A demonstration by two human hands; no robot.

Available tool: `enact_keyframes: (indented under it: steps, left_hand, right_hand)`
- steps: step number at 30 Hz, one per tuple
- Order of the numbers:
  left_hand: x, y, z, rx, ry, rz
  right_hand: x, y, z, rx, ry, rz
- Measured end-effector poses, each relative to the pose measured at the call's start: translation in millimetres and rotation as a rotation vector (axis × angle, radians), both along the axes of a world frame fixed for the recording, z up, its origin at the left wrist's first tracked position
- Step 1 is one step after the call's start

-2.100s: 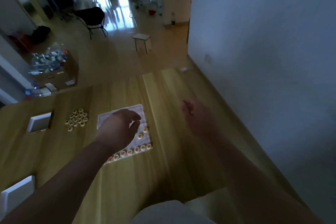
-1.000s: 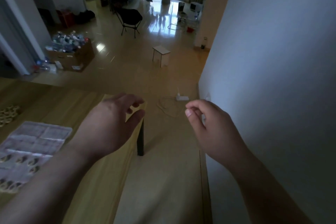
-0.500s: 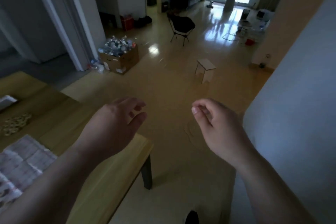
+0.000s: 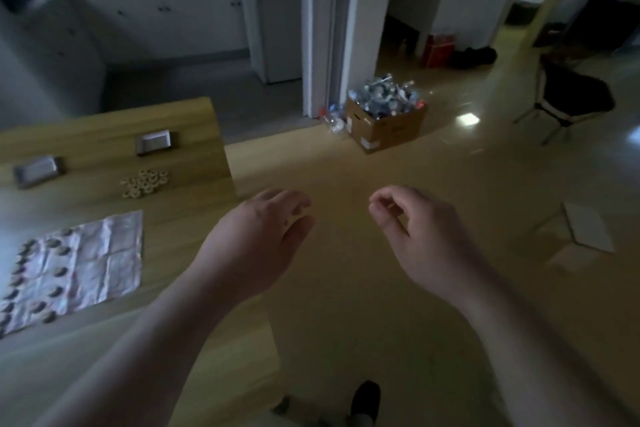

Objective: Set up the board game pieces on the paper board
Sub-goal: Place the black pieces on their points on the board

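The creased paper board (image 4: pixel 104 253) lies on the wooden table (image 4: pixel 194 184) at the left, with several round pieces set along its left side. A heap of loose round pieces (image 4: pixel 144 182) sits beyond it on the table. My left hand (image 4: pixel 256 246) hovers past the table's right edge, fingers loosely curled, holding nothing. My right hand (image 4: pixel 419 236) floats over the floor, fingers loosely curled with thumb near the forefinger; nothing is visible between them.
Two small box halves (image 4: pixel 154 142) (image 4: pixel 37 171) lie at the table's far side. On the floor are a cardboard box of bottles (image 4: pixel 384 115), a dark chair (image 4: pixel 571 97) and a low white stool (image 4: pixel 585 229). A doorway frame (image 4: pixel 322 28) stands behind.
The view has swung left, so the board and piece heap have come fully back into sight. Both hands stay raised and empty, now to the right of the table.
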State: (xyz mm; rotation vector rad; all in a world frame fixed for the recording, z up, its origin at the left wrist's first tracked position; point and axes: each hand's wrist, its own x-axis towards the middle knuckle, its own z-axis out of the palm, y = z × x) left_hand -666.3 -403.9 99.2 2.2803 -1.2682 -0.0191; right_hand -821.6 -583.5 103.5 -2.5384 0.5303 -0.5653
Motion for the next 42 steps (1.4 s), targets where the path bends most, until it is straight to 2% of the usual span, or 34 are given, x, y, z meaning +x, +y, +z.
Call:
enact_keyframes:
  steps: [5, 13, 18, 22, 27, 35, 39, 42]
  left_hand:
    - [38.4, -73.0, -8.3, 0.023, 0.042, 0.2]
    - [80.8, -179.4, 4.7, 0.092, 0.034, 0.383]
    - [101.1, -233.9, 3.5, 0.047, -0.035, 0.59]
    - [106.4, -270.1, 2.8, 0.037, 0.035, 0.803]
    - [125.6, -279.6, 7.0, 0.023, 0.006, 1.018]
    - [159.4, -226.5, -20.5, 0.046, 0.025, 1.338]
    - [216.8, -190.7, -53.0, 0.023, 0.058, 1.422]
    - [270.8, -167.8, -75.3, 0.019, 0.119, 1.476]
  right_hand:
    - [61.3, -101.9, 3.3, -0.053, 0.047, 0.153]
    - [143.0, -225.3, 9.7, -0.027, 0.065, 0.36]
    - [212.7, -286.3, 3.4, -0.027, 0.054, 0.582]
    - [270.3, -316.5, 13.1, -0.016, 0.074, 0.789]
    - [342.0, -307.4, 10.2, 0.01, 0.093, 1.024]
    - [444.4, -242.3, -11.2, 0.025, 0.129, 1.316]
    - [516.1, -206.3, -28.7, -0.086, 0.17, 1.361]
    - [573.1, -182.0, -40.4, -0.179, 0.318, 1.396]
